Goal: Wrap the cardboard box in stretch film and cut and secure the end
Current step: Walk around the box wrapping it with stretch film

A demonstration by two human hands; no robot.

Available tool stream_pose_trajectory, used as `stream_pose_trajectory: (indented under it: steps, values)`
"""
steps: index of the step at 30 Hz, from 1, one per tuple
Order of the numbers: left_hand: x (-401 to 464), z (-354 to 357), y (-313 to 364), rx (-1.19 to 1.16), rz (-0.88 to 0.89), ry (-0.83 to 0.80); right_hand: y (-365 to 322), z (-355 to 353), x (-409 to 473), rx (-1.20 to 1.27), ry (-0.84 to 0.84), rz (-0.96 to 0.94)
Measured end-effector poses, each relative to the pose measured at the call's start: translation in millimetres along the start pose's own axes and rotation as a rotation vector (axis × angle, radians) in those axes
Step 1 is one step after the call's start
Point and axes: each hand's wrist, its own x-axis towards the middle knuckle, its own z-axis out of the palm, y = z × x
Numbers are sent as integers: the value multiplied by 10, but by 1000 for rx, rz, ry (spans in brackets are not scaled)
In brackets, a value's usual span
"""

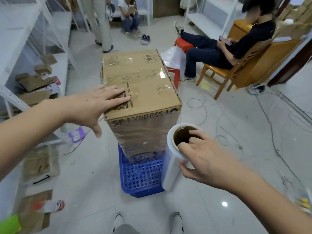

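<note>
My right hand (200, 157) gripped the stretch film roll (175, 156), fingers in its core; left hand (91, 105) lay flat atop the cardboard box (141, 85) ahead. Film covered the sides; cutting and securing remained.

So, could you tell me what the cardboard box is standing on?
The cardboard box stands on a blue perforated crate. Only the crate's near part shows; the box hides the rest.

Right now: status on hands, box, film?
Left hand flat on cardboard box top. Right hand grips film roll, fingers in core. Box partly wrapped, on blue crate. Film uncut.
</note>
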Motion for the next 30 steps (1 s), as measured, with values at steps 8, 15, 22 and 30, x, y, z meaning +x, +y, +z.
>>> stream_pose_trajectory:
  steps: [8,15,22,30]
  values:
    - [284,383,-341,-70,416,533,-523,94,419,-145,117,525]
    - [399,427,-209,-20,406,640,-604,95,411,-127,78,385]
    - [502,339,366,-40,294,676,-842,-22,466,-50,176,324]
    - [354,419,452,-84,221,651,-1183,-42,665,36,61,174]
